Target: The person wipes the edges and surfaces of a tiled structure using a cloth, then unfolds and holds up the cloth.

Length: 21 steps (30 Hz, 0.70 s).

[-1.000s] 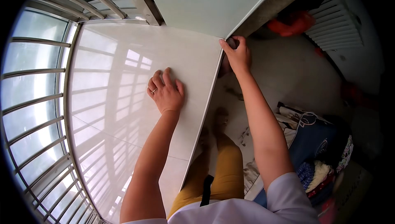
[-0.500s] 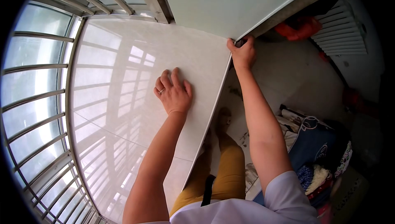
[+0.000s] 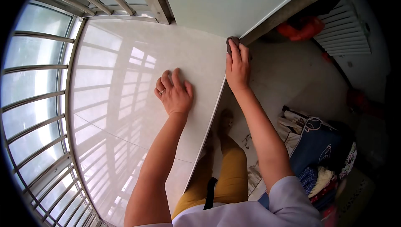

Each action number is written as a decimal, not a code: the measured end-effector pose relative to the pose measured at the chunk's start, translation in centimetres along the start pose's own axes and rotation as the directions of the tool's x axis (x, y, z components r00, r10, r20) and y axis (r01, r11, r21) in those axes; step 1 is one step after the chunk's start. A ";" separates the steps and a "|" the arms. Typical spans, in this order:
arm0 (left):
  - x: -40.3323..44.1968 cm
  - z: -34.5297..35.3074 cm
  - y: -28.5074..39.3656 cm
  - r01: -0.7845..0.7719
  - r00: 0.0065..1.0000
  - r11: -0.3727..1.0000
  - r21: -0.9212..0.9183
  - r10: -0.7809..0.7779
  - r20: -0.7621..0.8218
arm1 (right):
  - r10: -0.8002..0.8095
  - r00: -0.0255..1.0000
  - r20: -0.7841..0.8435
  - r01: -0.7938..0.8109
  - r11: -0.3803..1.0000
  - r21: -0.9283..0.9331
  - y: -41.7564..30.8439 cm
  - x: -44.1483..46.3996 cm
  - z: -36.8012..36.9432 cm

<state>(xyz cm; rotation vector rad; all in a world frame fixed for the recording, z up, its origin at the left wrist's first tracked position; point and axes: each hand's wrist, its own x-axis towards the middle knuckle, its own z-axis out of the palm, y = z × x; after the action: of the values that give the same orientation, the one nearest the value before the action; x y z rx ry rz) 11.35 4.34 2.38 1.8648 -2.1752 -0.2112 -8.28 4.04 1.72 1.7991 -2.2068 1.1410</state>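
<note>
My left hand (image 3: 174, 94) rests on the glossy cream tiled ledge (image 3: 196, 54), fingers bent and apart, a ring on one finger and nothing held. At the ledge's far right corner, my right hand (image 3: 239, 70) presses a small dark brown cloth (image 3: 232, 42) against the edge with its fingers. The cloth is bunched up and partly covered by the fingers, next to the foot of the pale greenish panel (image 3: 229, 6).
Metal window bars (image 3: 35, 95) run along the left side. Below the ledge to the right are a dark blue bag (image 3: 315, 143), bundled fabrics (image 3: 321, 181) and the tiled floor (image 3: 284, 72). A red bag (image 3: 300, 29) hangs near a white ribbed panel (image 3: 344, 31).
My right hand has turned over and shifted slightly left, so its back and more of the cloth on top of the corner now show. My left hand has barely moved.
</note>
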 end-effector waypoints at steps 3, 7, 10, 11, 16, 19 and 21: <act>0.0 0.0 0.0 0.001 1.000 1.000 0.023 0.000 -0.012 | -0.024 0.988 0.153 0.056 0.976 -0.211 -0.7 1.7 1.1; 0.0 0.0 0.0 -0.002 1.000 1.000 -0.012 0.002 -0.014 | 0.044 0.967 0.252 0.025 0.964 -0.265 -2.0 2.0 1.7; 0.0 0.3 0.0 0.001 1.000 1.000 0.009 -0.001 -0.014 | -0.019 0.956 0.291 0.089 0.970 -0.226 -1.1 1.8 1.6; 0.0 0.2 0.1 -0.003 1.000 1.000 0.002 0.003 -0.016 | -0.114 0.951 0.286 0.169 0.970 -0.175 -0.8 1.5 1.4; -0.1 0.1 0.0 -0.007 1.000 1.000 0.028 0.008 -0.011 | -0.138 0.915 0.380 0.221 0.958 -0.185 -0.4 1.3 0.0; -0.1 0.4 -0.1 -0.009 0.999 0.999 0.041 0.011 -0.034 | 0.105 0.916 0.388 0.007 0.961 -0.277 -1.6 0.8 -0.8; 0.0 0.4 -0.1 0.000 0.999 0.999 0.051 0.002 -0.051 | 0.168 0.916 0.364 -0.059 0.954 -0.293 -1.8 -0.1 -1.3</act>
<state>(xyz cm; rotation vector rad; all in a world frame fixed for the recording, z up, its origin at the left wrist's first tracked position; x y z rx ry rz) 11.34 4.27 1.99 1.8749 -2.1673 -0.1076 -7.17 4.82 3.47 1.9199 -2.5561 0.4762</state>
